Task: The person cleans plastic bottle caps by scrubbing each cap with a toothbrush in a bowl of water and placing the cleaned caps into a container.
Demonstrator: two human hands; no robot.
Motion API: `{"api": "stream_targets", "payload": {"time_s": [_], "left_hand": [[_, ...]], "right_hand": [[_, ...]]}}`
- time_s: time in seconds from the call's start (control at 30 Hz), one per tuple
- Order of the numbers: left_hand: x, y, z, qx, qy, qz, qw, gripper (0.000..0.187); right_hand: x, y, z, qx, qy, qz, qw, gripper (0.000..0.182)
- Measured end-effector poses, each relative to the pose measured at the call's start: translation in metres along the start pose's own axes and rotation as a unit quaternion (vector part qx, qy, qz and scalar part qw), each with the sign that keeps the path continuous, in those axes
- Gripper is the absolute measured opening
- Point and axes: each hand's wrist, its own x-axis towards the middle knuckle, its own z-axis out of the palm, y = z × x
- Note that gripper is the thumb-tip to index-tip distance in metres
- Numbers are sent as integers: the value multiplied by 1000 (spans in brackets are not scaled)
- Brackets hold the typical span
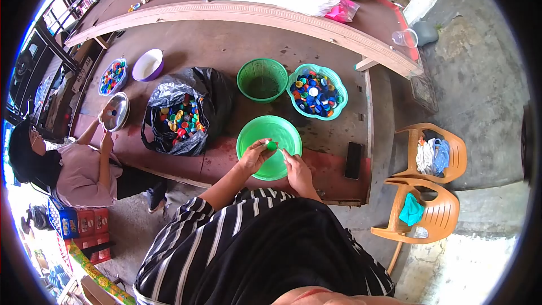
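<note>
Over a green basin [257,131] near the table's front edge, my left hand [255,157] is closed on a small green cap [271,146]. My right hand [297,170] is just to the right of it, its fingers pressed round something thin and pale that I cannot make out. Behind the basin stands a green mesh basket [262,81]. A scalloped turquoise basket [341,91] holds many coloured caps. To the left, a black plastic bag [217,99] lies open with more coloured caps inside.
A black phone [354,160] lies at the table's right edge. At the left, a co-worker [87,175] holds a metal bowl [117,114], near a purple-and-white bowl [148,65] and a basket of caps [113,77]. Orange chairs [446,209] stand at the right.
</note>
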Motion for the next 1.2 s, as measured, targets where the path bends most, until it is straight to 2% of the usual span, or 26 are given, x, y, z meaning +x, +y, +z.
{"api": "stream_targets", "payload": {"time_s": [0.1,0.2,0.3,0.33,0.37,0.4,0.5,0.6,0.7,0.8,0.9,1.0,1.1,1.2], "left_hand": [[0,3,-11,-56,3,-50,997,26],[5,-2,-22,-8,23,-4,1000,35],[18,-7,-43,160,94,7,983,40],[21,-5,-49,311,85,51,945,41],[24,-3,-54,454,73,94,883,42],[25,1,-58,585,59,135,798,44],[15,11,-38,771,30,241,589,46],[23,15,-43,838,-10,211,503,43],[33,13,-49,835,-2,89,544,36],[41,13,-57,861,-47,27,506,32],[43,8,-65,823,-41,114,556,34],[41,17,-54,677,-25,105,728,45],[32,31,-41,632,13,84,770,57],[27,39,-39,615,8,104,782,57]], "right_hand": [[-2,-4,3,-40,12,2,999,38],[-1,-5,2,-78,31,10,996,38],[0,0,6,-110,54,26,992,38],[1,0,5,-117,59,35,991,38],[3,1,4,-123,65,43,989,38],[6,1,3,-117,59,57,990,38],[3,-2,4,-105,38,99,989,37],[-2,-6,10,-95,38,105,989,37],[-5,-10,18,-95,37,108,989,34],[-6,-10,26,-110,61,112,986,35],[0,-7,36,-154,93,136,974,37],[3,-5,43,-199,34,130,971,38],[5,-23,36,-110,86,102,985,39],[3,-42,28,-60,71,65,994,41]]}}
